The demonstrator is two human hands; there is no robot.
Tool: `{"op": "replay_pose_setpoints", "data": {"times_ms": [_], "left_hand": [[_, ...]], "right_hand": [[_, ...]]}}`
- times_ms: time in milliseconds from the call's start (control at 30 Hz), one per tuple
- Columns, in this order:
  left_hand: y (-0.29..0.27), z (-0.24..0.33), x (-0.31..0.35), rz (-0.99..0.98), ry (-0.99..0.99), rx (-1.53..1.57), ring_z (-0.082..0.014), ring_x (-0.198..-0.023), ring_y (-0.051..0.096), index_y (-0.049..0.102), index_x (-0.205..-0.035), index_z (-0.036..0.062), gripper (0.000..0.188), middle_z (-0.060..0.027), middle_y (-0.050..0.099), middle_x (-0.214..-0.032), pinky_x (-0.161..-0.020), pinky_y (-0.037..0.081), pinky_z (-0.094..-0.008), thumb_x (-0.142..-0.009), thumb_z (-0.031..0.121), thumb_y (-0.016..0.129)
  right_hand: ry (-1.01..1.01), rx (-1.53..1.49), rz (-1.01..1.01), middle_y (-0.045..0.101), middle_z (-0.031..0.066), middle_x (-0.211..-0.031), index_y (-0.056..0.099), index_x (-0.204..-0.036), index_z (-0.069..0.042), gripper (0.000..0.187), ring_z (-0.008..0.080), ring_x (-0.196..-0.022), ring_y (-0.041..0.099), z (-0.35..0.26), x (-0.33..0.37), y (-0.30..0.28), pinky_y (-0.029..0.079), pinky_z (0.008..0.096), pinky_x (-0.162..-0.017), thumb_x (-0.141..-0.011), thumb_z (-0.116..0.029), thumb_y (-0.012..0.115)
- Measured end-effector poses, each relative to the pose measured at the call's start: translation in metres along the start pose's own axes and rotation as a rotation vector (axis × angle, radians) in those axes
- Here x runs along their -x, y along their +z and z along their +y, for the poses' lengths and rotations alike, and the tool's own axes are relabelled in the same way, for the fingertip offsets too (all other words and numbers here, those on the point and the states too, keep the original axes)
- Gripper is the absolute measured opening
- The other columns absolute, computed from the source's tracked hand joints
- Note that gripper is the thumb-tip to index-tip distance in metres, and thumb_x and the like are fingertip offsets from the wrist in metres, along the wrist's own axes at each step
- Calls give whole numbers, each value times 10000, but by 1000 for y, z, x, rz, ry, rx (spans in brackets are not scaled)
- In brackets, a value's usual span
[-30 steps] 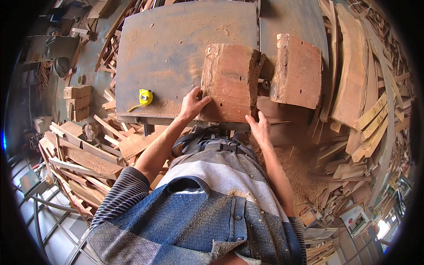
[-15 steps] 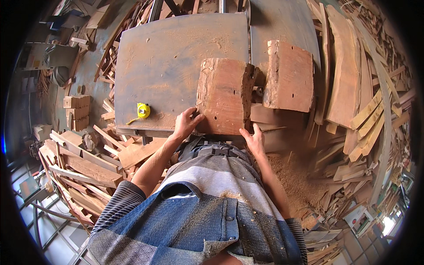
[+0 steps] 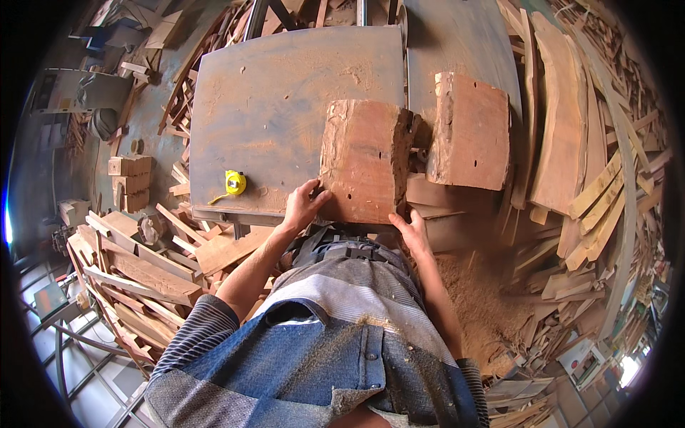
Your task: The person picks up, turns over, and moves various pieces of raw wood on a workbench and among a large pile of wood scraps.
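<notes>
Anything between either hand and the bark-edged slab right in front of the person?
Nothing visible. The left hand meets the slab at its left edge, toward the near end, and the right hand is at its near right corner. The yellow tape measure lies off left on the grey tabletop, clear of both.

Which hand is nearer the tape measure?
Left. The left hand is right of the tape measure, at the left edge of the board; the right hand is farther, at its near right corner.

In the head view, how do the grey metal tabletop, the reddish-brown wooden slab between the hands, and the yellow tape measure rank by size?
1. Grey metal tabletop, clearly largest
2. Reddish-brown wooden slab
3. Yellow tape measure, smallest
</notes>
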State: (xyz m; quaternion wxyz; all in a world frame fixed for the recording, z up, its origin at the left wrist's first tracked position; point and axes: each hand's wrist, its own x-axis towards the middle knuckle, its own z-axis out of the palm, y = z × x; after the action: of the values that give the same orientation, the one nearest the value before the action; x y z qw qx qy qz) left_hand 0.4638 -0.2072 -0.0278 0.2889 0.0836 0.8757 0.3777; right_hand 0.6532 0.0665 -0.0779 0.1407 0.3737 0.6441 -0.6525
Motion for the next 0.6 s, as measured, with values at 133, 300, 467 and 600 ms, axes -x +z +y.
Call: {"op": "replay_pose_setpoints", "data": {"times_ms": [133,300,467,600], "left_hand": [[-4,8,-1,-27,-6,-16,-296,-1174,682,620,-1329,-35,567,-236,699,-1250,-984,531,-384,-913,324,761],[-2,-3,0,-140,118,-96,-342,-1081,670,581,-1271,-53,568,-201,688,-1179,-952,533,-420,-857,260,811],[9,-13,21,-113,516,-462,-549,-1419,312,513,-1307,-10,820,-325,313,-1539,-1164,338,-578,-696,379,896],[23,-16,17,-20,632,-641,-541,-1481,240,543,-1317,61,760,-287,302,-1569,-1187,287,-615,-699,359,871]], "right_hand": [[10,87,141,479,350,-1475,384,-1446,201,1088,394,-1418,443,3,5,5,359,424,-1167,-816,-572,819],[-36,183,210,502,390,-1421,447,-1411,164,1024,458,-1363,489,0,17,7,408,460,-1123,-818,-595,797],[-155,316,338,704,259,-1149,624,-1243,70,654,360,-1049,697,-4,50,9,559,417,-877,-917,-485,737],[210,-144,-66,665,31,-831,674,-1055,-5,419,76,-664,586,-10,53,10,463,226,-552,-1027,-418,610]]}}
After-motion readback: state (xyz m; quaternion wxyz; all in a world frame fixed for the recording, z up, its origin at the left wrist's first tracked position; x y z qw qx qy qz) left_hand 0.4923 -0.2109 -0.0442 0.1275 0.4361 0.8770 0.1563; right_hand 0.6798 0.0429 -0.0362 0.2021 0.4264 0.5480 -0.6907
